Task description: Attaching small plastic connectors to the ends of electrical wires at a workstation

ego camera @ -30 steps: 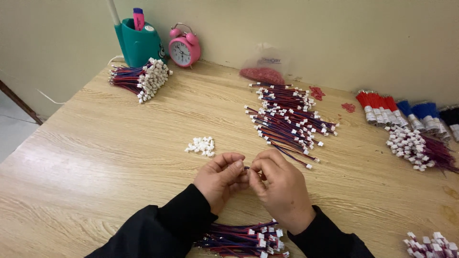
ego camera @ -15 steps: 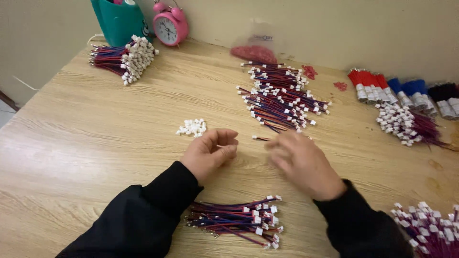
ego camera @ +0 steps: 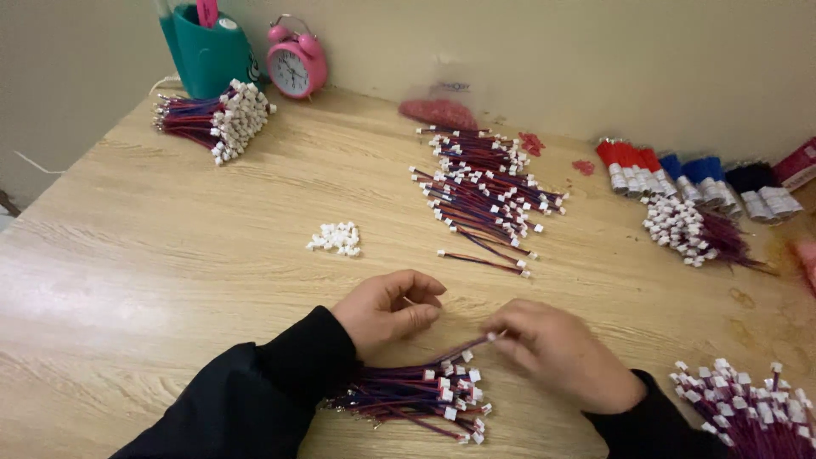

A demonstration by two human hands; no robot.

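My right hand [ego camera: 557, 353] pinches one short red-and-blue wire lead [ego camera: 466, 348] by its end, just above a pile of finished leads with white plugs [ego camera: 416, 398] at the table's near edge. My left hand [ego camera: 387, 310] rests curled on the wooden table [ego camera: 170, 255] a little to the left, fingers bent in; whether it holds a small part is hidden. A small heap of loose white plastic plugs [ego camera: 336, 238] lies beyond the left hand. A loose spread of leads [ego camera: 489, 191] lies farther back, in the middle.
A bundled lead bunch [ego camera: 217, 119], a teal pen cup [ego camera: 204, 51] and a pink alarm clock [ego camera: 295, 66] stand back left. Red, blue and black wire bundles [ego camera: 680, 170] line the back right. More leads [ego camera: 748, 408] lie at the near right corner.
My right hand reached out toward the loose spread, then drew back toward me with a lead and now holds it over the near pile. My left hand stayed curled.
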